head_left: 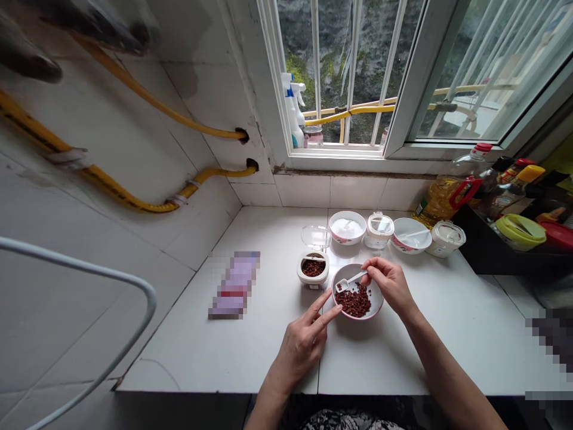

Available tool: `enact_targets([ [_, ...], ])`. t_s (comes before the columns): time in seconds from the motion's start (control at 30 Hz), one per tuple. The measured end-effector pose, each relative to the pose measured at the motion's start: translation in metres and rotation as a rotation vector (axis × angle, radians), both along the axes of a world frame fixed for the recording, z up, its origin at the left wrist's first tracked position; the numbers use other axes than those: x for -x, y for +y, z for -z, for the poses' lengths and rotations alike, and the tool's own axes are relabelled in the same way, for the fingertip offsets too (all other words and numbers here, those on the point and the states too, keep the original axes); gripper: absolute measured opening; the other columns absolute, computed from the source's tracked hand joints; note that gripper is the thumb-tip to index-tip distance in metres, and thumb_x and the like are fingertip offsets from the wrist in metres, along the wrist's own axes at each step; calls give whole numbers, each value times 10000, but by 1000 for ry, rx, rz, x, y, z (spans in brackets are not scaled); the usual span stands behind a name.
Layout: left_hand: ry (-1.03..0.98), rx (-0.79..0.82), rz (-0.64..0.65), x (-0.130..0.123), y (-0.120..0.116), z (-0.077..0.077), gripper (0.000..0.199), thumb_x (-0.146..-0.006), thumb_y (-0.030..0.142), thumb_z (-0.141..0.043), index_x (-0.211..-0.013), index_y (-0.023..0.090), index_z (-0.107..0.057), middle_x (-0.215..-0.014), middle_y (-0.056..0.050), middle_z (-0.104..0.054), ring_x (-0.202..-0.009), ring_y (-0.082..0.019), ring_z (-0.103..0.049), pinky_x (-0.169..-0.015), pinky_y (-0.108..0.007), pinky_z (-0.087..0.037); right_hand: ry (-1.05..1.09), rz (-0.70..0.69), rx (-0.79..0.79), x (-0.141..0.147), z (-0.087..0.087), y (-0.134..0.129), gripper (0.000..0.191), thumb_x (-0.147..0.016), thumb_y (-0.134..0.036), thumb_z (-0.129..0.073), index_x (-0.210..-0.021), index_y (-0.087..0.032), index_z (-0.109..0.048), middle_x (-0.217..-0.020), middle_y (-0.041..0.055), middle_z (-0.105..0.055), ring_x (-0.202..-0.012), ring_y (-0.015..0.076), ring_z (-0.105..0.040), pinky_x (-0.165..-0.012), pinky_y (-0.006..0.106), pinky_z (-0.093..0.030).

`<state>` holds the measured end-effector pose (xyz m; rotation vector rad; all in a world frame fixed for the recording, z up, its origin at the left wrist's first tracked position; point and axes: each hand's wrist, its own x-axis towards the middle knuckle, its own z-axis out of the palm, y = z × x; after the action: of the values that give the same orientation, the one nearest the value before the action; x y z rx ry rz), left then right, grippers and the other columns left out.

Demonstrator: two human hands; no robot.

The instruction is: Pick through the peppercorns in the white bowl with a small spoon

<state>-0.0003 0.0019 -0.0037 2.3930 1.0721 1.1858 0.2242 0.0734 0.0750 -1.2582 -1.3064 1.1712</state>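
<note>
A white bowl (379, 301) with reddish-brown peppercorn-like grains (357, 301) in it stands near the counter's middle. Between its thumb and fingers my right hand (388, 282) pinches the handle of a small white spoon (344, 285), whose scoop is over the bowl's left side with a few grains in it. My left hand (308, 334) has two fingers stretched out against the bowl's left rim and holds nothing. Just left of the bowl sits a white jar (313, 280) of the same grains, its clear lid (316, 236) flipped up.
Behind are a bowl of white powder (347, 228), a lidded jar (379, 230), a bowl with a white spoon (410, 236) and another jar (446, 239). An oil bottle (443, 194) and sauce bottles stand right. A blurred purple packet (235, 283) lies left.
</note>
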Motion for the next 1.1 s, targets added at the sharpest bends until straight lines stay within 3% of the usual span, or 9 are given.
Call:
enact_targets([
  [0.17,-11,11,10,0,-1,0,616,-921,-32,-433,-1457,256,-531,-1566,-145,-479,-1180,-185,-700,-929,-263,-604,79,4,-53,11,-6,0,215,-802,-411,-665,-833,-198,-659,-637,16,-729,-607,171,-674,-647,305,-555],
  [0.3,-17,12,5,0,0,0,627,-921,-32,-434,-1465,265,-530,-1559,-142,-489,-1156,-179,-708,-925,-262,-603,47,20,-203,24,-6,-2,180,-905,-388,-617,-922,-212,-652,-752,40,-772,-718,195,-736,-721,332,-590],
  [0.43,-24,16,10,-1,0,-1,633,-923,-30,-432,-1474,269,-521,-1557,-149,-488,-1105,-162,-723,-902,-254,-605,-200,5,-498,37,1,-4,137,-988,-272,-525,-1002,-233,-655,-890,59,-796,-823,203,-757,-876,396,-567],
  [0.57,-8,35,7,-1,-1,-3,646,-931,-16,-429,-1496,287,-499,-1562,-144,-484,-1090,-161,-727,-886,-251,-608,-497,-96,-746,41,4,-5,233,-985,-157,-451,-985,-240,-669,-879,46,-805,-783,198,-744,-1021,470,-484],
  [0.7,-1,29,9,0,-1,-3,654,-924,-18,-431,-1494,293,-501,-1565,-133,-484,-1094,-167,-730,-920,-266,-604,-498,-34,-705,32,-4,-7,233,-983,-191,-454,-986,-249,-679,-887,52,-808,-805,217,-737,-1035,476,-470],
  [0.87,-1,29,4,0,-1,-2,637,-922,-27,-435,-1474,280,-518,-1566,-134,-482,-1136,-176,-718,-916,-257,-605,-440,112,-525,6,-5,-6,175,-934,-262,-516,-899,-255,-687,-715,42,-755,-849,262,-689,-945,453,-510],
  [1.0,-6,25,10,0,-1,-2,633,-917,-36,-433,-1465,268,-524,-1559,-141,-489,-1144,-175,-714,-916,-255,-603,-530,80,-474,-5,5,-3,160,-854,-209,-535,-778,-259,-666,-707,43,-727,-880,274,-665,-911,434,-508],
  [1.1,-9,18,8,0,-1,-2,636,-919,-39,-431,-1467,271,-522,-1557,-137,-493,-1140,-170,-716,-908,-247,-603,-614,-13,-476,-1,10,-2,177,-828,-182,-521,-730,-253,-650,-723,35,-729,-792,247,-653,-959,458,-485],
])
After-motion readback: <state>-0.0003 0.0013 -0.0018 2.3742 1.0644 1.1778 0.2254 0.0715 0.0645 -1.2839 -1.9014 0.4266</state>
